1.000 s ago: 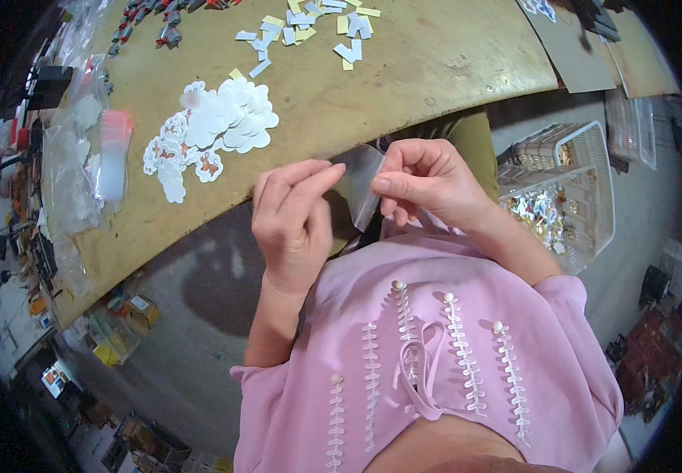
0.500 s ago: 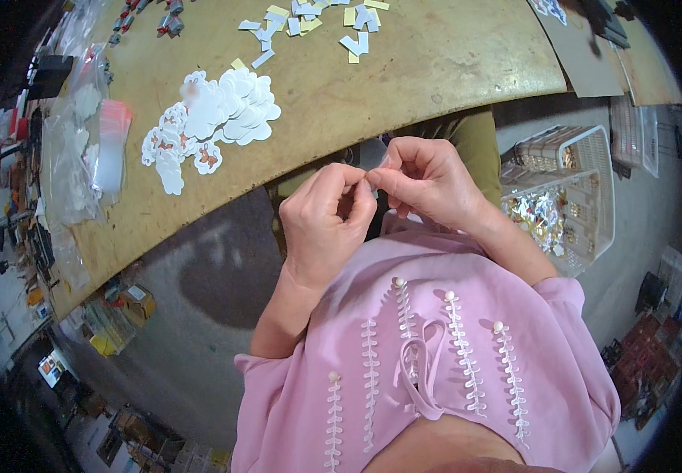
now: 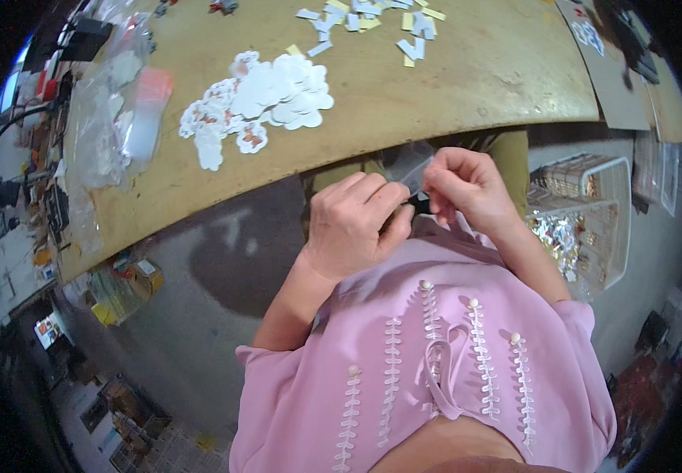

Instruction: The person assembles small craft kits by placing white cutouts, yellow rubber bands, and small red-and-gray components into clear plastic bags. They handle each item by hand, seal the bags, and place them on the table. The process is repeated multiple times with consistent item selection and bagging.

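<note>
My left hand and my right hand meet just below the front edge of the wooden table, above my lap. Both pinch a small clear plastic bag between fingertips; the left fingers are curled at its lower edge, the right fingers hold its upper right side. What is inside the bag cannot be made out. A pile of white flower-shaped paper cutouts lies on the table to the upper left of my hands.
Small white and yellow paper strips are scattered at the table's far edge. Clear plastic bags lie at the table's left end. A white wire basket with shiny items stands on the floor at my right. Clutter lines the floor at the left.
The bag was held flat and spread between my hands; now both hands have closed in on it, and my left fingers have curled tighter at its lower edge.
</note>
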### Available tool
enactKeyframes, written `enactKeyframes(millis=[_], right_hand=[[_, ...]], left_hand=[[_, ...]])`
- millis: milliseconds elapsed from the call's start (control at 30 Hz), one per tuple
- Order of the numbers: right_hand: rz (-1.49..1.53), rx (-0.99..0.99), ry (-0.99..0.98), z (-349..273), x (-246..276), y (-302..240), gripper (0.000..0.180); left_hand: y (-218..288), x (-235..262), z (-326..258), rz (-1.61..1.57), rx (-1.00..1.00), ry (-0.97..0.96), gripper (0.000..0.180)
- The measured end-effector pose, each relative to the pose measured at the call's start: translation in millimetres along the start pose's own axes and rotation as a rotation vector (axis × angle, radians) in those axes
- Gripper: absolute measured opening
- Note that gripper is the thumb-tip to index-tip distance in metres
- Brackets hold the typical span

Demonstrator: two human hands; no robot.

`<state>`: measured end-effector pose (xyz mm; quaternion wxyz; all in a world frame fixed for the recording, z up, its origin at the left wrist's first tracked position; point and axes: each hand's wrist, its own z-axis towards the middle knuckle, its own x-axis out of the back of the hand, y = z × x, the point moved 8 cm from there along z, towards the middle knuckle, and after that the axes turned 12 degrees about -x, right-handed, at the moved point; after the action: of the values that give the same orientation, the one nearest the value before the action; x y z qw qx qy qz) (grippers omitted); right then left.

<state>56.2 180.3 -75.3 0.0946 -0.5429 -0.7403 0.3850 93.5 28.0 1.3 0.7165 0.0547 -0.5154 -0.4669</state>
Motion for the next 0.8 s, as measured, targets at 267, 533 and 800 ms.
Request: enactKeyframes(millis=[267,533,800], right_hand=[[-0.949,1.096,0.104,-63.3,-58.7,-66.3,0.028],[-1.183,0.976,-0.001,-47.5,-53.6,-55.6,0.028],[-1.15,0.834,0.032,-38.8,-40.9,-41.6,0.032]], left_hand=[[4.2,17.6,-19.8,0.036,-0.063,-0.029,0.017],[-41.5,76.7,-10.3,0.21,-0.008,0.001,0.03],[-129.3,127.6,6.1,0.444,0.165,-0.068,0.036]])
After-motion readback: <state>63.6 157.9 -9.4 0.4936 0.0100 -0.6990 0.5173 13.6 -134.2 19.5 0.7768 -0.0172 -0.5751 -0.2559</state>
